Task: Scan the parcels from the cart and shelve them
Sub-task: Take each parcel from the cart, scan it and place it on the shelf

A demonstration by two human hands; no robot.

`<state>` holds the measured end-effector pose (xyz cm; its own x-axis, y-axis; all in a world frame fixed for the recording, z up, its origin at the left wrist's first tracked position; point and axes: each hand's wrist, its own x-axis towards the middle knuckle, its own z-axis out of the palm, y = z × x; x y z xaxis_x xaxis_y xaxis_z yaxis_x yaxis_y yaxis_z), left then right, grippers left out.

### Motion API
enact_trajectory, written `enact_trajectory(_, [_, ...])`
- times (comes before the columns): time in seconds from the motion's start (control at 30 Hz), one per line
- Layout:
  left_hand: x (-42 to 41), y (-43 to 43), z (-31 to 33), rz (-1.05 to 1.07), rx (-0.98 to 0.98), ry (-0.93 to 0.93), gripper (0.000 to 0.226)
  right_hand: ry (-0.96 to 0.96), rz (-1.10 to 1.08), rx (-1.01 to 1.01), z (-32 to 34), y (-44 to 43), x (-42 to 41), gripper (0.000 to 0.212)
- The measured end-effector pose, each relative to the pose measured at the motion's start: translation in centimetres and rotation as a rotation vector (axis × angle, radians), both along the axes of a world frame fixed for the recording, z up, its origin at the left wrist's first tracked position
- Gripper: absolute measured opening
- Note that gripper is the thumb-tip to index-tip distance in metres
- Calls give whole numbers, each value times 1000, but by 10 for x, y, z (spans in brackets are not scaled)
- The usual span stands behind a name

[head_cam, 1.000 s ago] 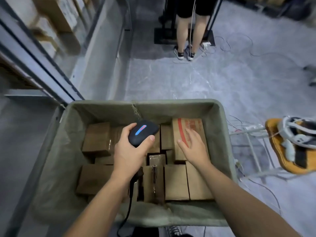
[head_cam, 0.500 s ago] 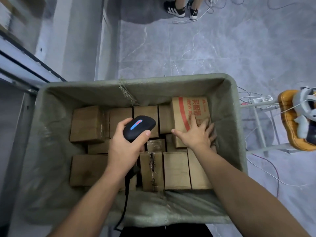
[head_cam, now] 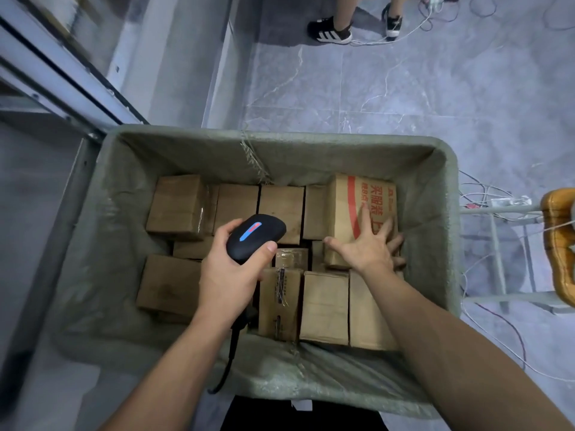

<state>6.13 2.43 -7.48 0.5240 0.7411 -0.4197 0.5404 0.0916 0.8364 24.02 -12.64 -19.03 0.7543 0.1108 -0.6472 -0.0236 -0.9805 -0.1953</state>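
Since a second before, the right hand (head_cam: pixel 368 248) had gone down from just above the box with red print (head_cam: pixel 350 206) and now lay flat on it. Its fingers were spread wide and straight, the thumb stuck out to the left, and two fingers reached past the box's right edge. That box sat in the far right corner of the cart (head_cam: pixel 449 219), close to the cart's right wall, and it stood a bit higher than the boxes around it. The left hand (head_cam: pixel 228 276) had stayed over the middle of the cart. It held a black scanner (head_cam: pixel 255 235), with its fingers curled round the left side and the thumb pressed on the right side. A blue and red light glowed on top of the scanner. A black cord (head_cam: pixel 231 357) hung down from under this hand and went over the cart's near edge. Many plain brown boxes (head_cam: pixel 281 209) lay packed side by side on the cart's bottom, from the far wall to the near wall. Past the cart's far edge, another person's black and white shoes (head_cam: pixel 329 31) stood on the grey floor (head_cam: pixel 404 98). White wires (head_cam: pixel 485 194) lay on the floor by the cart's right side.
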Motion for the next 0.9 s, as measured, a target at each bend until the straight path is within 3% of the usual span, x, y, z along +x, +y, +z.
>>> enact_trajectory(0.2, [-11,-4,3,56,-4,-43,54,4,26,176,11,-10,-4,105])
enact_trajectory(0.37, [-18,-9,6,80,11,-57,59,117,-126,509,14,-9,-10,108])
enact_trajectory(0.53, [-23,-12,11,101,4,-96,60,80,-169,667,26,-14,-16,89])
enact_trajectory(0.73, [-23,-13,16,115,-5,-134,51,-125,-21,672,45,-17,-25,61])
enact_trajectory(0.9, [-19,-16,24,91,-6,-163,49,-245,115,369,54,-21,-28,48])
